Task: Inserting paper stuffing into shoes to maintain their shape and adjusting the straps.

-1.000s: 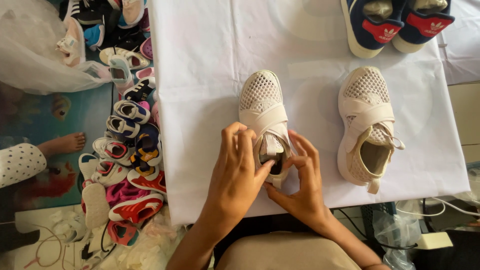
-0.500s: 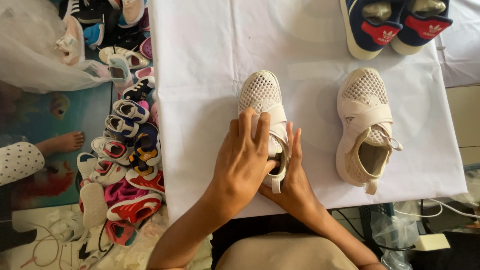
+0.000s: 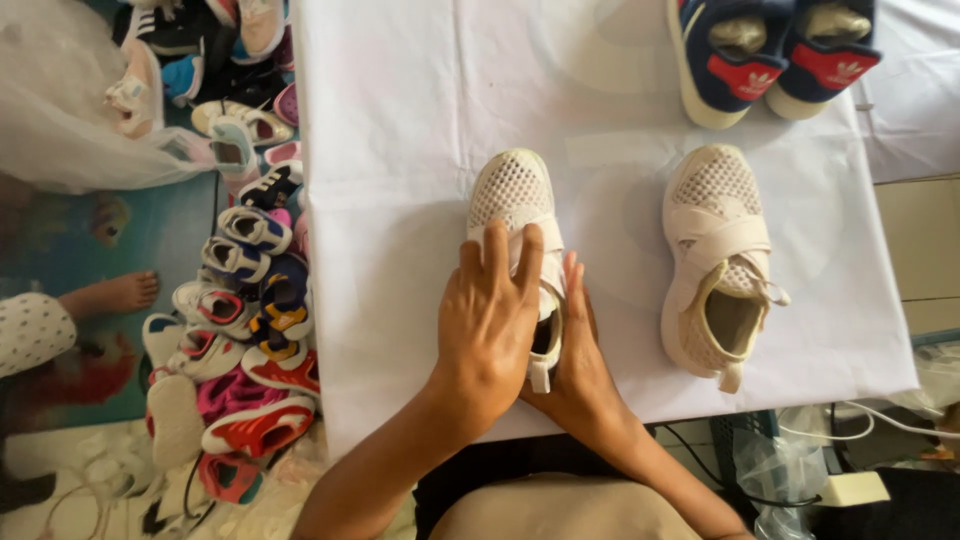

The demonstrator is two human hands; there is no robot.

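- Head view: the left hand [image 3: 487, 325] lies flat over a cream mesh shoe [image 3: 517, 215] on the white tabletop [image 3: 400, 150], fingers spread.
- The right hand [image 3: 578, 360] cups the shoe's heel side; its grip cannot be told.
- The matching shoe [image 3: 715, 260] lies apart, to the right.

1. We see the cream shoe [image 3: 515, 215] under our hands as open mesh cloth at the toe, matt, with smooth fabric straps.
2. Its mate [image 3: 718, 260] shows the same perforated mesh and a soft cloth lining.
3. The worktop [image 3: 400, 200] wears a matt white sheet, smooth like paper or cloth.
4. The navy shoes [image 3: 770, 50] look smooth, with red heel patches.
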